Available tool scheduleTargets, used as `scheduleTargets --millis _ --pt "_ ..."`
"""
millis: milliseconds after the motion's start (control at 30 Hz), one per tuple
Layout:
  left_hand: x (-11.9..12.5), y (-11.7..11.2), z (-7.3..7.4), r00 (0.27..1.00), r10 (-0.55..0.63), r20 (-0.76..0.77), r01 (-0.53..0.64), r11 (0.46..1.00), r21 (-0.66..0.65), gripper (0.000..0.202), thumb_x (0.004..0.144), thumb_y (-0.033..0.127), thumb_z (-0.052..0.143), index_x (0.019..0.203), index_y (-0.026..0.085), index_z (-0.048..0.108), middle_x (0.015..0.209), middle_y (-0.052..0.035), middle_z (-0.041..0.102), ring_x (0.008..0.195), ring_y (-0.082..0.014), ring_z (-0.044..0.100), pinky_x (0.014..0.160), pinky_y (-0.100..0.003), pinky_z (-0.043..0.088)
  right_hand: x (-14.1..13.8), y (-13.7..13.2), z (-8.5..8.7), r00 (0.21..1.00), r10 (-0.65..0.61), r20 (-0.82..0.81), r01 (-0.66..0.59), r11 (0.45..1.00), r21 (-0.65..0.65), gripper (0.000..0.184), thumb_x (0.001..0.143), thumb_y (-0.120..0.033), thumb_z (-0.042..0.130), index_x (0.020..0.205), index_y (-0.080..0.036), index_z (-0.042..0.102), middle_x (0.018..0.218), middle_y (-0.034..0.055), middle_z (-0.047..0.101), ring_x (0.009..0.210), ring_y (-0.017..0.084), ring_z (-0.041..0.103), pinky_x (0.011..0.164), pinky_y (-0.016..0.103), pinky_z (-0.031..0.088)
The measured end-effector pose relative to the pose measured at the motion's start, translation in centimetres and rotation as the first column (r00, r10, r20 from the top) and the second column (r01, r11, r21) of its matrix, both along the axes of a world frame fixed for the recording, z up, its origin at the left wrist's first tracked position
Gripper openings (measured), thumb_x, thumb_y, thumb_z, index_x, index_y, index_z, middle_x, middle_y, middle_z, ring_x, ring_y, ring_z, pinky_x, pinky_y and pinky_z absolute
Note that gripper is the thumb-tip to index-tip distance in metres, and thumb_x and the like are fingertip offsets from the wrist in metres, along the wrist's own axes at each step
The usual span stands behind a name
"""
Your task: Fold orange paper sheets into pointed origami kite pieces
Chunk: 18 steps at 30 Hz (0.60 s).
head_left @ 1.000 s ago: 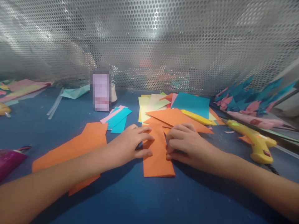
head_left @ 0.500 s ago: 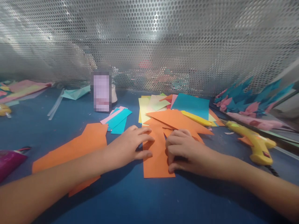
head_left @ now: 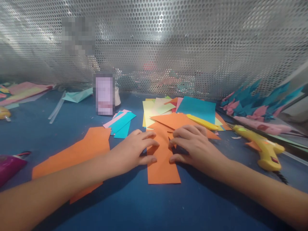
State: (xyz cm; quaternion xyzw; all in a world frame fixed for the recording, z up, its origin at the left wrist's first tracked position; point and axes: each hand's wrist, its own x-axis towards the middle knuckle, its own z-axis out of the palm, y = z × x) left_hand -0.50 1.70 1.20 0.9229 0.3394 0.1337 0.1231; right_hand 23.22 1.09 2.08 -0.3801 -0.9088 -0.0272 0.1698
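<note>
Head view: right hand (head_left: 194,146) has flattened onto orange strip (head_left: 163,166).

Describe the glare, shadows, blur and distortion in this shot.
Head view: lamp glare blooms on the perforated screen at top centre; the left hand and right hand cast soft shadows on the blue table beside the orange strip; wide-angle bending bows the scene toward the edges; two pixelated blocks mask detail; the yellow glue gun looks fairly sharp.
</note>
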Motion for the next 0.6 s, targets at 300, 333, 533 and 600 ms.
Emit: scheduleTargets --millis 300,333,533,600 --pt "0.0 0.0 -0.1 1.000 0.002 -0.013 -0.001 1.000 0.016 0.026 0.085 0.038 0.061 0.104 0.021 0.060 0.126 -0.0069 0.051 0.091 -0.0235 0.047 0.082 -0.038 0.041 0.1 1.0 -0.1 0.989 -0.020 0.144 0.013 0.999 0.046 0.060 0.069 -0.069 0.061 0.106 -0.021 0.062 0.105 0.0077 0.058 0.101 0.028 0.048 0.087 0.043 0.032" --pt "0.0 0.1 -0.1 1.000 0.001 -0.014 0.000 1.000 0.017 0.026 0.085 0.038 0.061 0.104 0.021 0.060 0.126 -0.0069 0.051 0.092 -0.0237 0.047 0.083 -0.038 0.041 0.2 1.2 -0.2 0.987 -0.015 0.160 0.007 0.999 0.049 0.062 0.069 -0.069 0.060 0.107 -0.021 0.061 0.107 0.0084 0.057 0.102 0.029 0.048 0.088 0.043 0.032" --pt "0.0 0.0 0.0 1.000 0.011 -0.011 -0.011 1.000 -0.014 0.025 0.085 0.037 0.061 0.103 0.021 0.060 0.127 -0.0079 0.049 0.093 -0.0243 0.047 0.084 -0.041 0.043 0.5 2.0 -0.4 0.982 0.001 0.189 -0.004 1.000 0.010 0.077 0.071 -0.074 0.054 0.122 -0.018 0.053 0.119 0.0127 0.053 0.111 0.032 0.044 0.092 0.048 0.032" --pt "0.0 -0.1 0.0 0.999 0.035 -0.007 -0.035 0.998 -0.043 0.026 0.084 0.038 0.061 0.104 0.022 0.059 0.131 -0.0088 0.046 0.098 -0.0262 0.047 0.087 -0.044 0.042 0.6 2.1 -0.4 0.982 -0.003 0.188 0.004 1.000 -0.006 0.077 0.071 -0.075 0.053 0.123 -0.017 0.052 0.121 0.0132 0.052 0.112 0.033 0.044 0.093 0.049 0.032"
